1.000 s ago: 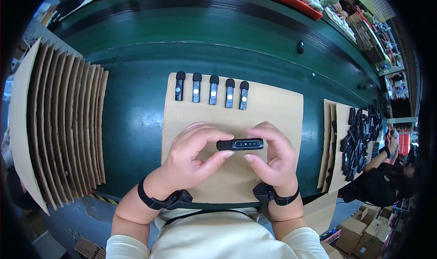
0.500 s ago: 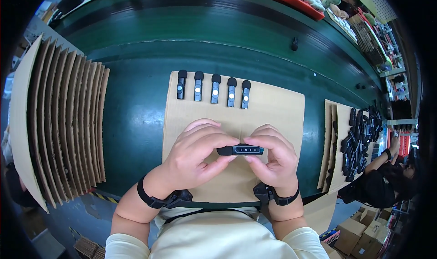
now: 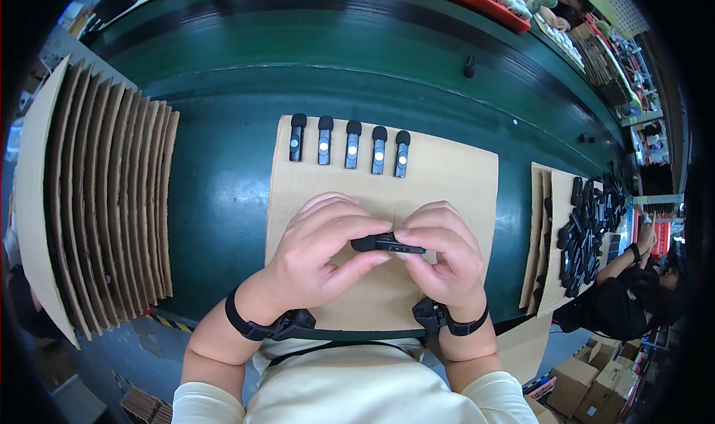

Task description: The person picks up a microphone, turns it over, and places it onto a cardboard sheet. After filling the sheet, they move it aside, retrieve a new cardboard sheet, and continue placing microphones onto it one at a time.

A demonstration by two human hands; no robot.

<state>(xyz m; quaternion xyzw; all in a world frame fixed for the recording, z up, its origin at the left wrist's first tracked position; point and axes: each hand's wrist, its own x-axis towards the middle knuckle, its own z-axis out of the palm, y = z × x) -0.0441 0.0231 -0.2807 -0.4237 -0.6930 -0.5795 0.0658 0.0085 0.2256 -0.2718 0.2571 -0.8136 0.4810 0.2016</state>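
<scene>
Both of my hands hold one small black clip-on wireless microphone (image 3: 386,243) above the cardboard sheet (image 3: 447,178). Its foam end lies between the thumb and fingers of my left hand (image 3: 316,249). At the other end, my right hand (image 3: 449,254) pinches the body, which is tilted so that its slotted face shows only narrowly. Beyond my hands, several similar microphones (image 3: 352,147) lie in a row along the sheet's far edge, foam tips pointing away, each with a round light-coloured spot on its body.
Left stands a row of upright cardboard sheets (image 3: 112,200). At right, a heap of black microphones (image 3: 585,234) lies on cardboard. Beyond the sheet runs a green belt (image 3: 298,89) carrying a small black piece (image 3: 469,66). A co-worker (image 3: 633,290) is at the far right.
The microphone has been rolled about its length between my fingers, so its slotted face has turned from view. Small black pieces on the green belt have shifted slightly left.
</scene>
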